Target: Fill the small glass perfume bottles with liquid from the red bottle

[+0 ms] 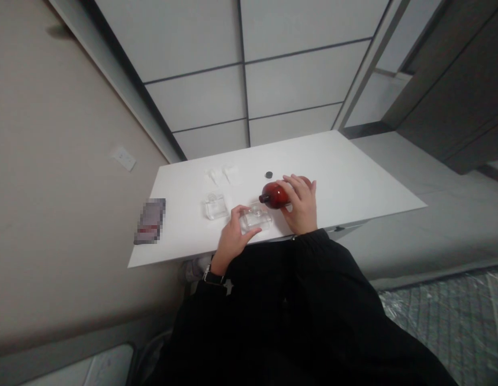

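My right hand is wrapped round a reddish-brown bottle, which is tipped onto its side with its dark neck pointing left. Just below and left of that neck is a clear, squarish bottle, held between the thumb and fingers of my left hand. Whether any liquid is flowing between the two cannot be made out. A second clear bottle of similar shape rests on the white table to the left. A small black cap lies behind the brown bottle.
Two whitish, translucent pieces, too faint to name surely, lie toward the back of the white table. At its left end is a blurred-out purple-grey item. A panelled cabinet front rises behind, and a wall stands at the left.
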Action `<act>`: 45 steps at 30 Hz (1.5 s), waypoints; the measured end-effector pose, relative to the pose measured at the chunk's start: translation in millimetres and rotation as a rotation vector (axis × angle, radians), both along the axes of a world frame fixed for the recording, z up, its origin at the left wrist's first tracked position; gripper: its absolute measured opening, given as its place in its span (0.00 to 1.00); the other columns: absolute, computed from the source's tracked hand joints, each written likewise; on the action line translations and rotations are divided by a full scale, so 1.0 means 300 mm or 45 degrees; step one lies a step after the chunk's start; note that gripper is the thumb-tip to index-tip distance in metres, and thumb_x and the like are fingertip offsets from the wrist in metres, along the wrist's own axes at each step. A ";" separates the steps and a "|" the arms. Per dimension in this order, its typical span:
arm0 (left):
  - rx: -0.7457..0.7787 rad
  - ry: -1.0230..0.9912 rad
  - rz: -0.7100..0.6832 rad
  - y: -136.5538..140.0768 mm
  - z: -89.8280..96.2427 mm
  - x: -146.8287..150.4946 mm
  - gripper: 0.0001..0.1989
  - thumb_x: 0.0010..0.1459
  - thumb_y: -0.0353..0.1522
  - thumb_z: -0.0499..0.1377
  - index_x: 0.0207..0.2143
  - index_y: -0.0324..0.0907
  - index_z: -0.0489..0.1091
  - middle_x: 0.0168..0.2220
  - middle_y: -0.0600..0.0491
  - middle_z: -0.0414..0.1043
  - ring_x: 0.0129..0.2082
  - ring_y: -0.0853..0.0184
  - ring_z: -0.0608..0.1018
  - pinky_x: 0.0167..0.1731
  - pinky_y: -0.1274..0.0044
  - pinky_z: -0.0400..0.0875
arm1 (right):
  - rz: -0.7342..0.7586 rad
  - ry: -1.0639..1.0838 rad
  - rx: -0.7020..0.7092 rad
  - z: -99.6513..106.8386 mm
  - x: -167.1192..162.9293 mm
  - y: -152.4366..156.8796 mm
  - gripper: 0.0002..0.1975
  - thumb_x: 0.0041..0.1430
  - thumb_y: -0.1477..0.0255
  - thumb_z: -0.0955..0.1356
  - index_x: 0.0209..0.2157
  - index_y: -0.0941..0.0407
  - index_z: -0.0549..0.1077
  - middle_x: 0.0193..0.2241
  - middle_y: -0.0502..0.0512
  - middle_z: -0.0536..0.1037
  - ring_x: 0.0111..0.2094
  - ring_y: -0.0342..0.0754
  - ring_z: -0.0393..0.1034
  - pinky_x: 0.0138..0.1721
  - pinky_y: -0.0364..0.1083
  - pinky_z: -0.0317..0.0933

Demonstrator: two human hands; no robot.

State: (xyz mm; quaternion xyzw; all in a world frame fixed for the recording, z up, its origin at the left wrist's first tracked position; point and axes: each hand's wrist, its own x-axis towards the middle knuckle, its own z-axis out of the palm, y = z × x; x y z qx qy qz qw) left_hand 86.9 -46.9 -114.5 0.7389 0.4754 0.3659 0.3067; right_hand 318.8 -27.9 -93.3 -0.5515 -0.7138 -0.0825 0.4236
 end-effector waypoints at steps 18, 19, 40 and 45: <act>-0.054 0.050 0.041 0.004 0.010 0.008 0.41 0.60 0.41 0.70 0.70 0.47 0.56 0.69 0.41 0.66 0.67 0.50 0.72 0.67 0.56 0.65 | 0.002 -0.084 0.049 0.005 -0.002 0.000 0.31 0.59 0.82 0.68 0.63 0.47 0.70 0.62 0.61 0.75 0.68 0.64 0.65 0.70 0.74 0.48; -0.051 0.050 0.041 0.004 0.010 0.008 0.41 0.60 0.41 0.71 0.70 0.47 0.56 0.69 0.41 0.66 0.67 0.50 0.72 0.67 0.56 0.65 | 0.003 -0.088 0.051 0.006 -0.002 0.000 0.31 0.59 0.82 0.68 0.62 0.47 0.71 0.62 0.61 0.75 0.68 0.64 0.65 0.70 0.74 0.48; -0.067 0.041 0.042 0.001 0.019 0.010 0.40 0.60 0.39 0.71 0.69 0.47 0.57 0.68 0.42 0.67 0.67 0.50 0.73 0.67 0.56 0.66 | -0.004 -0.087 0.101 0.003 -0.003 -0.006 0.33 0.61 0.83 0.68 0.65 0.44 0.69 0.64 0.59 0.74 0.68 0.64 0.63 0.71 0.76 0.44; -0.061 0.033 0.051 0.001 0.014 0.008 0.40 0.60 0.39 0.71 0.69 0.48 0.57 0.68 0.43 0.67 0.67 0.50 0.72 0.67 0.57 0.66 | -0.016 -0.096 0.105 0.006 -0.008 -0.005 0.33 0.62 0.83 0.67 0.64 0.43 0.70 0.63 0.58 0.74 0.68 0.64 0.64 0.71 0.76 0.46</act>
